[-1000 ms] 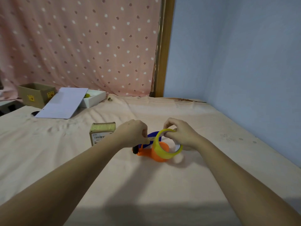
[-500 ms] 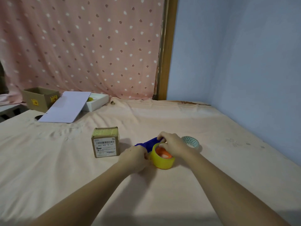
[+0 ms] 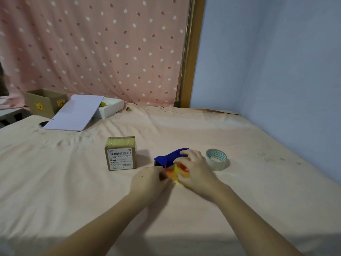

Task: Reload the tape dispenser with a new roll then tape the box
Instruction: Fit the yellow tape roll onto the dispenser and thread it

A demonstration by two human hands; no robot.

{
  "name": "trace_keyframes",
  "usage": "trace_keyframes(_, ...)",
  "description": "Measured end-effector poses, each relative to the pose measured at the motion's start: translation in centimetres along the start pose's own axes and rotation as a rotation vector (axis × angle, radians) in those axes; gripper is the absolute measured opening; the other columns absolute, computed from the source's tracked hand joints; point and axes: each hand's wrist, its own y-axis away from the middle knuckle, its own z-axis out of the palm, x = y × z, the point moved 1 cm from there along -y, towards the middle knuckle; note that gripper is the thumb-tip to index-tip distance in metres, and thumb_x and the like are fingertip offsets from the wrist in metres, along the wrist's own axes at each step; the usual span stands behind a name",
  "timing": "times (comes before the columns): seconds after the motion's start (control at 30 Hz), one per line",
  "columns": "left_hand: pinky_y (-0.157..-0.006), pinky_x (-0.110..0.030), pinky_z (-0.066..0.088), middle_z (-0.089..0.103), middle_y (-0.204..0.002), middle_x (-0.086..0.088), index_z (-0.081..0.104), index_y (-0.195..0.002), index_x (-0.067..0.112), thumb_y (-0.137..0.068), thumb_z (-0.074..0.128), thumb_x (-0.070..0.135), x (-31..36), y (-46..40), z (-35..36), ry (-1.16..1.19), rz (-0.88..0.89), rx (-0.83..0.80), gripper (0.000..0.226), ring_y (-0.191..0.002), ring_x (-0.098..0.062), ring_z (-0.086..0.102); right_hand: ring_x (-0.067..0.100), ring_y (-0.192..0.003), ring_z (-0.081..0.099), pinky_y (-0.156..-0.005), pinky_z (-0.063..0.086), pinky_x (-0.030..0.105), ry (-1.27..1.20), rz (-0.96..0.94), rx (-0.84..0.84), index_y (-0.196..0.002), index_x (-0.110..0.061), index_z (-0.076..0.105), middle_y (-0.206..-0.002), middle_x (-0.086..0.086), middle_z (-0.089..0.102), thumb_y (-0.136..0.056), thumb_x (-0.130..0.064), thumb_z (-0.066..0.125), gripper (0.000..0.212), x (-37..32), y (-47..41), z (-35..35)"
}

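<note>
Pressing lower than before, right hand (image 3: 195, 170) clasps yellow tape roll (image 3: 177, 172) onto blue dispenser (image 3: 170, 157). Left hand (image 3: 149, 179) pinches its near edge. Box (image 3: 120, 154) just left.

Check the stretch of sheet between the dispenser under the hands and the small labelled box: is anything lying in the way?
Nothing visible. The tape dispenser sits under both hands, and the sheet between it and the cardboard box is bare. The spare tape roll lies on the other side, beyond the right hand.
</note>
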Motion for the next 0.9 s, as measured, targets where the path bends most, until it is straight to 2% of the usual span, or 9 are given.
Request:
trace_keyframes(0.07, -0.063, -0.030, 0.051, 0.070, -0.078, 0.012, 0.070, -0.079, 0.029, -0.074, 0.068, 0.053, -0.2, 0.1, -0.2, 0.103, -0.059, 0.022, 0.025, -0.074, -0.010, 0.063, 0.019, -0.139, 0.034, -0.116, 0.032, 0.043, 0.066, -0.092, -0.005, -0.117, -0.042, 0.068, -0.145, -0.008, 0.050, -0.083, -0.051, 0.051, 0.039, -1.1, 0.0, 0.3)
trace_keyframes(0.17, -0.058, -0.026, 0.045, 0.070, -0.077, 0.012, 0.069, -0.077, 0.028, -0.074, 0.073, 0.049, -0.5, 0.3, -0.5, 0.164, -0.074, 0.021, 0.022, -0.071, -0.007, 0.062, 0.017, -0.137, 0.033, -0.119, 0.024, 0.037, 0.029, -0.062, -0.082, -0.104, -0.036, 0.075, -0.143, -0.011, 0.052, -0.086, -0.049, 0.065, 0.025, -1.9, -0.6, 0.8)
trace_keyframes(0.3, -0.064, -0.030, 0.048, 0.063, -0.087, 0.014, 0.062, -0.081, 0.030, -0.069, 0.076, 0.056, -1.1, 0.2, -0.7, 0.208, -0.079, 0.062, 0.032, -0.076, -0.005, 0.060, 0.015, -0.112, 0.049, -0.101, 0.041, 0.039, -0.049, 0.019, -0.079, -0.088, -0.032, 0.074, -0.112, -0.017, 0.063, -0.086, -0.040, 0.074, 0.008, -2.0, -1.3, 1.3)
trace_keyframes(0.37, -0.072, -0.034, 0.049, 0.054, -0.102, 0.014, 0.057, -0.095, 0.031, -0.071, 0.078, 0.050, -1.3, -0.1, -0.7, 0.276, -0.093, 0.101, 0.037, -0.087, -0.009, 0.058, 0.017, -0.102, 0.051, -0.091, 0.047, 0.041, -0.061, 0.045, -0.057, -0.086, -0.029, 0.074, -0.101, -0.012, 0.066, -0.086, -0.038, 0.074, 0.008, -2.3, -1.8, 1.4)
trace_keyframes(0.43, -0.083, -0.038, 0.051, 0.054, -0.116, 0.010, 0.051, -0.117, 0.026, -0.075, 0.077, 0.042, -1.5, -0.5, -0.5, 0.372, -0.121, 0.053, 0.052, -0.100, -0.013, 0.060, 0.020, -0.100, 0.051, -0.086, 0.049, 0.043, -0.052, 0.066, -0.051, -0.086, -0.027, 0.076, -0.097, -0.007, 0.067, -0.087, -0.036, 0.073, 0.009, -2.7, -2.3, 1.4)
trace_keyframes(0.53, -0.084, -0.044, 0.056, 0.064, -0.124, 0.009, 0.043, -0.132, 0.028, -0.078, 0.065, 0.037, -1.9, -1.3, -0.4, 0.394, -0.117, -0.092, 0.059, -0.096, -0.022, 0.069, 0.023, -0.101, 0.049, -0.085, 0.048, 0.043, -0.040, 0.074, -0.066, -0.091, -0.026, 0.077, -0.100, -0.003, 0.068, -0.088, -0.030, 0.070, 0.008, -2.9, -2.9, 1.4)
trace_keyframes(0.73, -0.091, -0.040, 0.053, 0.072, -0.119, 0.007, 0.060, -0.126, 0.028, -0.077, 0.056, 0.029, -2.8, -1.9, -0.4, 0.353, -0.102, -0.116, 0.049, -0.110, -0.021, 0.066, 0.027, -0.101, 0.051, -0.083, 0.048, 0.040, -0.070, 0.106, -0.110, -0.085, -0.023, 0.078, -0.089, -0.001, 0.066, -0.085, -0.024, 0.067, 0.012, -2.8, -4.2, 1.6)
trace_keyframes(0.83, -0.088, -0.041, 0.053, 0.074, -0.114, 0.007, 0.062, -0.122, 0.028, -0.077, 0.054, 0.031, -2.8, -1.8, -0.2, 0.359, -0.100, -0.108, 0.046, -0.107, -0.022, 0.067, 0.020, -0.097, 0.037, -0.082, 0.040, 0.036, -0.122, 0.116, -0.134, -0.087, -0.018, 0.080, -0.086, -0.001, 0.058, -0.088, -0.021, 0.070, 0.010, -2.7, -4.7, 1.5)
trace_keyframes(0.9, -0.086, -0.041, 0.054, 0.075, -0.111, 0.008, 0.063, -0.121, 0.030, -0.077, 0.052, 0.033, -3.0, -1.8, 0.0, 0.370, -0.091, -0.095, 0.045, -0.104, -0.023, 0.068, 0.019, -0.098, 0.039, -0.083, 0.041, 0.036, -0.178, 0.136, -0.111, -0.084, -0.022, 0.081, -0.081, -0.006, 0.056, -0.086, -0.023, 0.074, 0.007, -2.4, -4.9, 1.6)
